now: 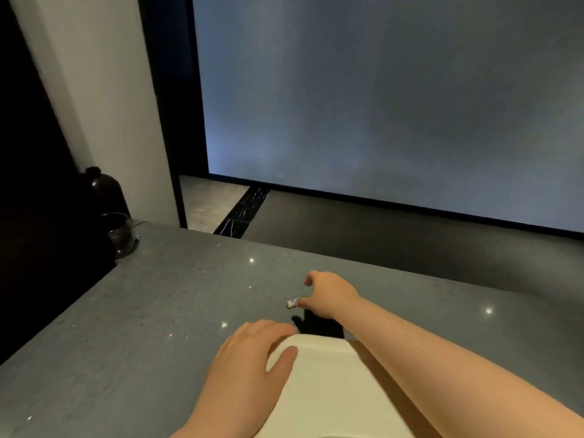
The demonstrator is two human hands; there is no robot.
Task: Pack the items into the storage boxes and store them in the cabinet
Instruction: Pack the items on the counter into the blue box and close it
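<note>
A white storage box [328, 387] stands on the grey countertop [142, 327] close to me, its far rim rounded. My left hand [252, 355] lies flat on the box's left far corner, fingers spread over the rim. My right hand [328, 295] reaches past the box and pinches a small battery-like cylinder [292, 302] with a pale label between thumb and fingers, just above the counter. My right forearm crosses over the box's right side and hides it. A dark shadow or object lies under my right hand beyond the box.
At the counter's far left corner stand a dark round jar [104, 191] and a glass cup [120, 233]. The counter's far edge drops to a dark floor, with a grey wall panel [395, 105] behind. A white pillar [104, 105] rises at left.
</note>
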